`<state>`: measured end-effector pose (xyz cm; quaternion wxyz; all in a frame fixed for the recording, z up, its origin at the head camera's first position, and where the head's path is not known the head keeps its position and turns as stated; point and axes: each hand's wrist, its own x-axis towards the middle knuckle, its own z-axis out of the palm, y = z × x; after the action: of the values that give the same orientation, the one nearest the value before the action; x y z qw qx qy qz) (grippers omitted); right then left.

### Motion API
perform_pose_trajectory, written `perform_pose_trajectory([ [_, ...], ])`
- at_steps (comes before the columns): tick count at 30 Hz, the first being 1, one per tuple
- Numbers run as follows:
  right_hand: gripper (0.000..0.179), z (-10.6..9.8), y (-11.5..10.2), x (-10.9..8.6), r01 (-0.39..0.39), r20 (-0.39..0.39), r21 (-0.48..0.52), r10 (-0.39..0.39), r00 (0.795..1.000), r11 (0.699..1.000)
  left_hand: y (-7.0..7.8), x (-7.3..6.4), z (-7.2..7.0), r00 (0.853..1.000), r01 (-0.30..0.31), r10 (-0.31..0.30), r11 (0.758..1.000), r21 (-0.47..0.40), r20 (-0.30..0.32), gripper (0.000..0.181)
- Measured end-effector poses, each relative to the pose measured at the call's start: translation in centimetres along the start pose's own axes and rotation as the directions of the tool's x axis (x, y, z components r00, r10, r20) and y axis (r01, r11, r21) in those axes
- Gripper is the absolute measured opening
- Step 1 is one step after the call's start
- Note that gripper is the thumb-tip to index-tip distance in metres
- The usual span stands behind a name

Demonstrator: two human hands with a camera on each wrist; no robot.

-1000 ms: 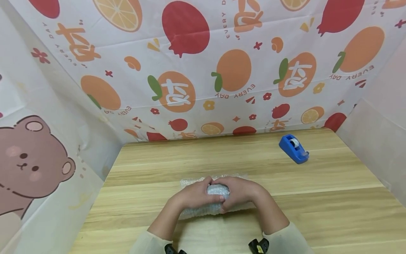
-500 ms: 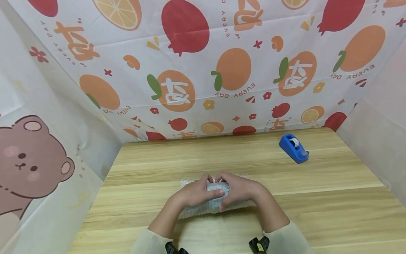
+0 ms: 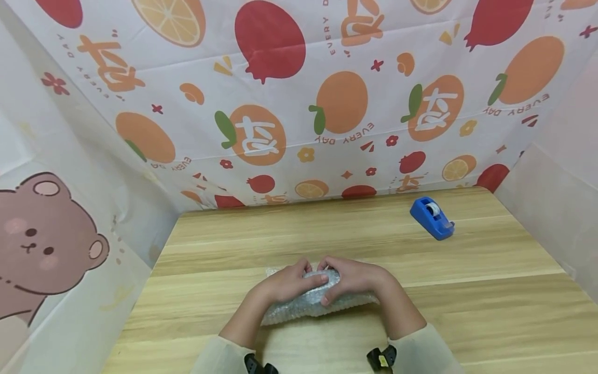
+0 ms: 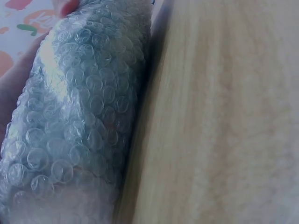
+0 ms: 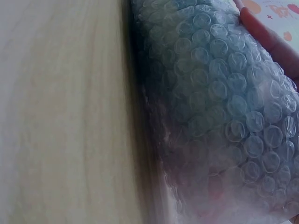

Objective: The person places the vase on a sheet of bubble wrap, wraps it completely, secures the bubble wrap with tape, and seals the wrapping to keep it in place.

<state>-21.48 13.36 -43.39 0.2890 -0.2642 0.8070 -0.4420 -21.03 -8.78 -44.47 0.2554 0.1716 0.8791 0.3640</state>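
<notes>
A roll of clear bubble wrap point(image 3: 299, 307) lies crosswise on the wooden table point(image 3: 224, 234), in front of the person. My left hand point(image 3: 288, 283) grips it from the left, thumb on top and fingers curled over the far side. From the right, my right hand point(image 3: 358, 278) grips it the same way, its thumb on the near face. A gap separates the two hands, and the wrap bulges up between them. In both wrist views the bubble wrap point(image 4: 88, 88) looks rounded, with a pale blue-grey tint; anything inside is hidden. A fingertip point(image 5: 254, 25) shows at its far edge.
A blue tape dispenser point(image 3: 432, 218) with a roll of tape stands at the back right of the table. A fruit-print curtain point(image 3: 299, 119) hangs along the back edge. At the left is a pale sheet with a printed bear point(image 3: 51, 239).
The hands, touching one second ago, have drawn apart. The right thumb has shifted up the near face, and the wrap's near edge has risen and tilted as the roll turns.
</notes>
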Motion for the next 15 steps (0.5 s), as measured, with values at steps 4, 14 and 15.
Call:
perform_pose_trajectory([
  [4,0.049,-0.05,0.10,0.03,0.004,0.004,0.007,-0.004,1.000,1.000,-0.01,0.02,-0.01,1.000,-0.001,0.001,1.000,0.002,0.000,0.062],
  [14,0.048,-0.05,0.50,0.07,-0.012,0.000,0.004,0.012,1.000,1.000,0.08,0.06,0.03,1.000,0.002,-0.001,0.998,0.067,-0.015,0.061],
  [15,0.048,-0.05,0.52,0.07,-0.014,-0.001,0.000,0.014,1.000,1.000,0.10,0.05,0.02,1.000,0.003,-0.002,0.998,0.066,-0.017,0.061],
])
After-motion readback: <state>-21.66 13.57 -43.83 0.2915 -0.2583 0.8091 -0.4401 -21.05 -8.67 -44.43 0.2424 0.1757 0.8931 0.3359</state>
